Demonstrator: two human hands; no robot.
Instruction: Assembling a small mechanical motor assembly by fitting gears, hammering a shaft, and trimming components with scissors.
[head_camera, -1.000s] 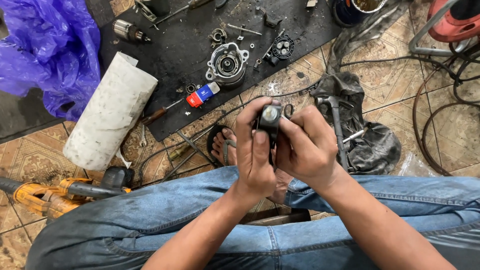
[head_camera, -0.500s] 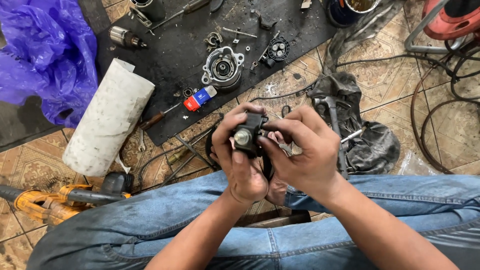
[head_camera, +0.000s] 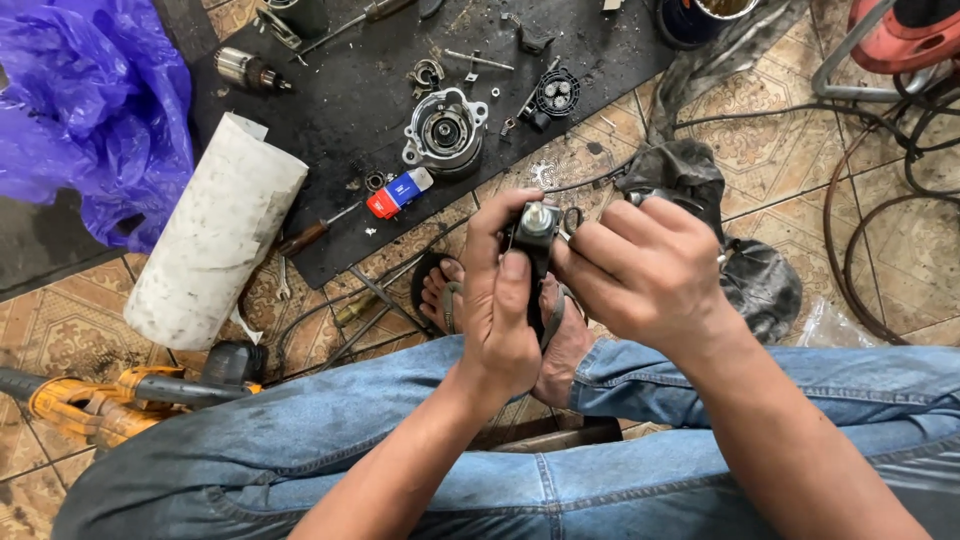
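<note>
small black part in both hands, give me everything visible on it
The small black part is a compact dark body, plastic or metal by its look, with a round silvery metal end facing up toward the camera. It is held upright above the person's sandalled feet, over the tiled floor. The left hand wraps its lower body, thumb along the front; the right hand grips its right side. Its lower half is hidden.

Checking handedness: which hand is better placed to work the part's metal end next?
Probably right: the left hand wraps the dark part like a clamp, while the right hand has fingertips beside its metal end.
</note>
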